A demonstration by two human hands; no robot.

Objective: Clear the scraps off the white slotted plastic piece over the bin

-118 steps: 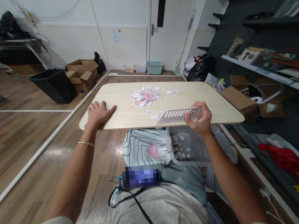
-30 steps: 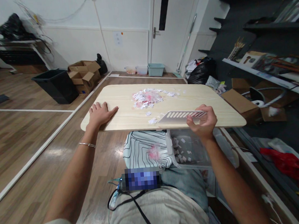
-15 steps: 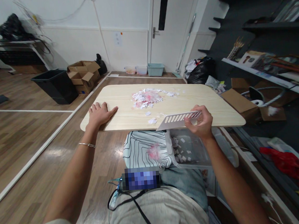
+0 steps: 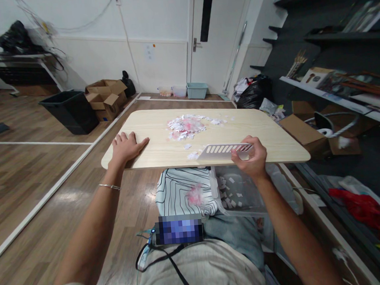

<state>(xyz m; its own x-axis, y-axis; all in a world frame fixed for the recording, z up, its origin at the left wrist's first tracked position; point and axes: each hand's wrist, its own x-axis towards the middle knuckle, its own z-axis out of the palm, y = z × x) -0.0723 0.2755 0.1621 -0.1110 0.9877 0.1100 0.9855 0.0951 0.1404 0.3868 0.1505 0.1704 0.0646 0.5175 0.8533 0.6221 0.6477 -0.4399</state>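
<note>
My left hand [image 4: 126, 146] lies flat and open on the near left part of a light wooden table [image 4: 268, 132]. My right hand [image 4: 249, 160] is closed on a grey slotted plastic scraper [image 4: 222, 151], whose edge rests on the table near its front edge. A few paper scraps [image 4: 193, 155] lie just left of the scraper. A bigger pile of white and pink paper scraps [image 4: 186, 126] sits mid-table. Under the table's front edge, a clear plastic bin [image 4: 238, 190] holds several scraps.
A striped cushion [image 4: 180, 191] lies below the table beside the bin. On the floor to the left stand a black bin [image 4: 70, 109] and cardboard boxes [image 4: 106, 98]. Shelves [image 4: 340, 91], an open box [image 4: 302, 130] and red and yellow clutter [image 4: 368, 209] fill the right side.
The scraper in my right hand has tilted and shifted slightly along the table's front edge. My left hand has stayed flat on the table.
</note>
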